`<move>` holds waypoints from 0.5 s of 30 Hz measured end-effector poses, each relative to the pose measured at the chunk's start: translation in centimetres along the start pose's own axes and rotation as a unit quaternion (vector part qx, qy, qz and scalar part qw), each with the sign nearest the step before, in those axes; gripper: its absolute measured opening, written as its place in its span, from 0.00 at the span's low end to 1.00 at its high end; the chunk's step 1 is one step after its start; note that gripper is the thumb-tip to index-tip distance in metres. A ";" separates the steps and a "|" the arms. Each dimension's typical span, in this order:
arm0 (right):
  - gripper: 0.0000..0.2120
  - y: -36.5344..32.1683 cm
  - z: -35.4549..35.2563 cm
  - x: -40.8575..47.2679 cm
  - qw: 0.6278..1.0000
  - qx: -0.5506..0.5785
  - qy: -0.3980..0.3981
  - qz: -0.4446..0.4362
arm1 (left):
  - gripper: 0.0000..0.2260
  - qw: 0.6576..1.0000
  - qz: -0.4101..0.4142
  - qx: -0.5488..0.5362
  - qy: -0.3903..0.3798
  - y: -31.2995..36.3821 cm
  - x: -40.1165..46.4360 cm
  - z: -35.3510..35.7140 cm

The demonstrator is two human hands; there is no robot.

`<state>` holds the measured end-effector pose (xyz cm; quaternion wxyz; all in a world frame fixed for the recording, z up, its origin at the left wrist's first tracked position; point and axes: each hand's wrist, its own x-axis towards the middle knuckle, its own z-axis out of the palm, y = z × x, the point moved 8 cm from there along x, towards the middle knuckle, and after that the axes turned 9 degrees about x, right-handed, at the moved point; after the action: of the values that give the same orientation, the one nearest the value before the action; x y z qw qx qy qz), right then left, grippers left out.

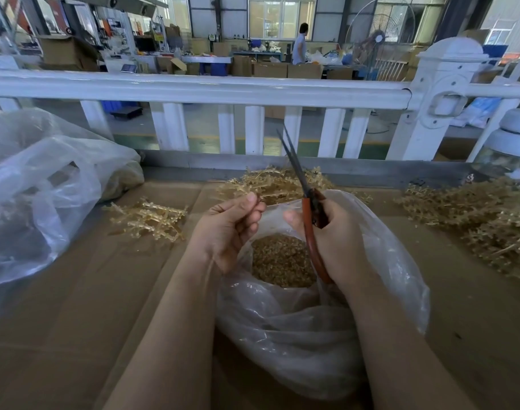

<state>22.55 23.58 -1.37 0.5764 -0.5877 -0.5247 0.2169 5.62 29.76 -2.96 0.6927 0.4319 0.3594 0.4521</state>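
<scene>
My right hand (338, 241) grips red-handled scissors (310, 214), whose dark blades point up and away, slightly parted at the tips. My left hand (230, 229) is held beside it with thumb and fingers curled together; whether they pinch a small piece I cannot tell. Both hands hover over an open clear plastic bag (312, 335) that holds a heap of small yellowish cut pieces (282, 260). Piles of yellowish plastic sprues lie on the cardboard-covered table: one behind the hands (270, 184), one to the left (152, 220), one at the right (474, 220).
A large crumpled clear bag (37, 196) lies at the left of the cardboard table top (90, 306). A white railing (223, 90) runs across behind the table, with a post (439, 93) at the right. Beyond it is a workshop with boxes and a person.
</scene>
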 end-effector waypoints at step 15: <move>0.35 -0.6 0.9 -0.8 0.961 -0.265 -0.032 -0.069 | 0.14 0.996 0.075 0.021 0.031 0.7 0.3 -0.7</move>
<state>21.24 23.14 -1.30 0.3965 -0.6747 -0.6207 0.0484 4.92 30.40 -2.58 0.6362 0.4578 0.3565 0.5084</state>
